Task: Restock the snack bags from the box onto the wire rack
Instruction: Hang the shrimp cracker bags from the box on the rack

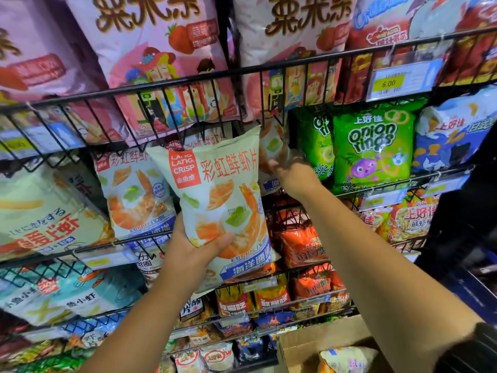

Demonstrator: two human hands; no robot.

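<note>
Wire rack (269,68) fills the view. Left hand (199,246) grips the bag (217,200) upright, long axis vertical; its slot lies at 12 o'clock. Right hand (293,176), at the bag's 2 o'clock, is blurred, its grip unclear.

Bright, even store light falls from above — white glare streaks the glossy bags over the hands. The right hand (291,175) is motion-blurred; wide-angle distortion bends the rack (188,79) and softens everything toward the edges.

Shrimp crisp bag (217,200) before wire rack (188,84); box (304,345) lower right.
</note>
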